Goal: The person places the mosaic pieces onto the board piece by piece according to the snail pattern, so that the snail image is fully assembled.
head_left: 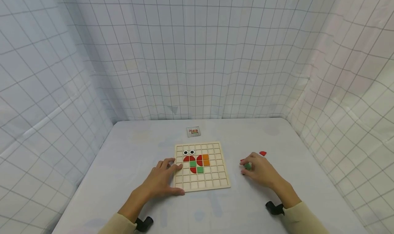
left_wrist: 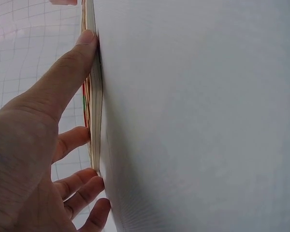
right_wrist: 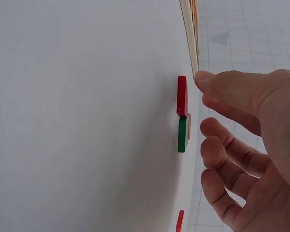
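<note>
The green tile (right_wrist: 182,135) lies on the bench (head_left: 129,148) under the right hand (head_left: 258,169), just off the fingertips. That grip is apart: thumb and fingers bend toward each other, nothing visible between them. It looks to me like choosing a piece; the next move would call for a pinch on one. Right beside the tile is a red piece (right_wrist: 182,95), perhaps touching. Across from there, the left hand (head_left: 161,179) spans the gridded board's (head_left: 217,176) near-left corner, fingers spread, likely steadying it. Beyond the board lies a picture card (head_left: 193,131).
</note>
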### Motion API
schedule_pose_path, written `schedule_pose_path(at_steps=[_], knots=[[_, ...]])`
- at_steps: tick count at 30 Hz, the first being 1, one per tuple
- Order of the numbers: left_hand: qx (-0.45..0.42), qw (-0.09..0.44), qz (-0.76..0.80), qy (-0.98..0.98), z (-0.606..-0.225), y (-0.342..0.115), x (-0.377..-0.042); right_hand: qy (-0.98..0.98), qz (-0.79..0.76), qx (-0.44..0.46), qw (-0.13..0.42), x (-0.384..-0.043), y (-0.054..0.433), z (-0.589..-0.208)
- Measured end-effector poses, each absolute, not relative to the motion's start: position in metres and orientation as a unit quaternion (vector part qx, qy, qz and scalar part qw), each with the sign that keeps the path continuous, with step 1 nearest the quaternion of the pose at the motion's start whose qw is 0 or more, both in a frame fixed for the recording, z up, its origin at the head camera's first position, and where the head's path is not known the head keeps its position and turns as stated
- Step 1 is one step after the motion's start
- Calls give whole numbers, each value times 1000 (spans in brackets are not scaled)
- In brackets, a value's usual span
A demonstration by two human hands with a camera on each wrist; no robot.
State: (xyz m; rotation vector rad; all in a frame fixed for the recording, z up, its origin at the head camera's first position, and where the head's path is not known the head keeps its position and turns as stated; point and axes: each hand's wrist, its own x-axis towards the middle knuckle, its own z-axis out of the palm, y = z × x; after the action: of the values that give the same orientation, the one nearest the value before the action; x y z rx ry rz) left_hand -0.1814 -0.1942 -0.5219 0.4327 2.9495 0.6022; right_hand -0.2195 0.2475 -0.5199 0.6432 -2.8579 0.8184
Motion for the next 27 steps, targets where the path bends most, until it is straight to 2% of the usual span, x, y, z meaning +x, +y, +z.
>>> schedule_pose_path(at_steps=[11, 27], knots=[[139, 51, 196, 969, -522, -193, -181, -936, 278, 213, 34, -221, 271, -526], [139, 51, 198, 969, -519, -193, -179, -933, 280, 223, 34, -226, 275, -530]])
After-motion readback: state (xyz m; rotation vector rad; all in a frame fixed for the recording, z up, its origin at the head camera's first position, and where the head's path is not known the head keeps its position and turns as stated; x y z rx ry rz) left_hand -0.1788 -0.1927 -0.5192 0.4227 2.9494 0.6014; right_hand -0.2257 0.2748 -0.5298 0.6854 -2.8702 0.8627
